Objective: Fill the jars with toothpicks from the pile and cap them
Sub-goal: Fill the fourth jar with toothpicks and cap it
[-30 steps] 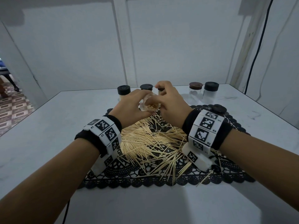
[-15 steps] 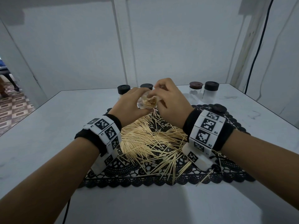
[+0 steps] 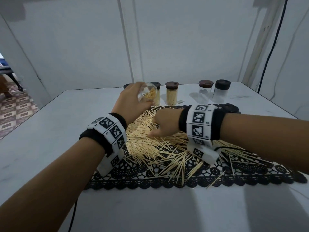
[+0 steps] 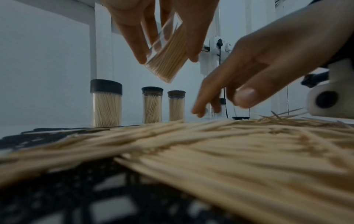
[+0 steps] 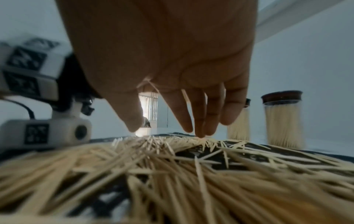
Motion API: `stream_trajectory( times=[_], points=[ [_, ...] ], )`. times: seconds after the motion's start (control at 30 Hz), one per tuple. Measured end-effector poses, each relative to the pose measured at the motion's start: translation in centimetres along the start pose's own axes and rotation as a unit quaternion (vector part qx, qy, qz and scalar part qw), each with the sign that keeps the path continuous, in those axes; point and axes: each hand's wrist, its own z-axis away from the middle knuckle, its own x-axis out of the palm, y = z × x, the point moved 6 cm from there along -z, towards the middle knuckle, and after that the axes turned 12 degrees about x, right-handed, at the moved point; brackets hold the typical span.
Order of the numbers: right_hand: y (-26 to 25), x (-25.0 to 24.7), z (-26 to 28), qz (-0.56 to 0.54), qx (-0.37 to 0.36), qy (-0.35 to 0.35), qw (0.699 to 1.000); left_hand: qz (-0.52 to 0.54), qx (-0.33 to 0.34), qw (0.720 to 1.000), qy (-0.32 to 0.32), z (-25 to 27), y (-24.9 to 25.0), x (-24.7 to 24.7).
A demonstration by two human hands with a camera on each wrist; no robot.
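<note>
Left hand (image 3: 132, 99) wrapped round open jar (image 3: 148, 96), tilted, part full, held above far end of pile (image 3: 155, 144). Beyond it, capped full jars (image 3: 171, 96). Right hand (image 3: 165, 124) just right of and below the left, fingers (image 5: 186, 119) straight and spread, tips touching the pile, holding nothing. Farther right, two capped empty jars (image 3: 221, 90) and loose cap (image 3: 231, 108) on mat (image 3: 250, 173). Toothpicks likely light, stiff, sharp-tipped, apt to scatter; best pinched as an aligned bundle at mid-length. Clear jar probably slick and brittle; best gripped round its wall. Room open on table (image 3: 66, 131) left of left hand; standing jars close behind.
</note>
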Motion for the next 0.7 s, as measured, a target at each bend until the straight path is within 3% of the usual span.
stream_trajectory(
  times=[0.4, 0.7],
  points=[
    [-4.4, -0.3, -2.2, 0.077, -0.026, 0.000, 0.997, 0.017, -0.020, 1.000, 0.011, -0.1, -0.4, -0.2],
    [-3.4, -0.4, -3.0, 0.013, -0.017, 0.016, 1.000, 0.016, -0.020, 1.000, 0.005, 0.0, -0.4, -0.1]
  ],
)
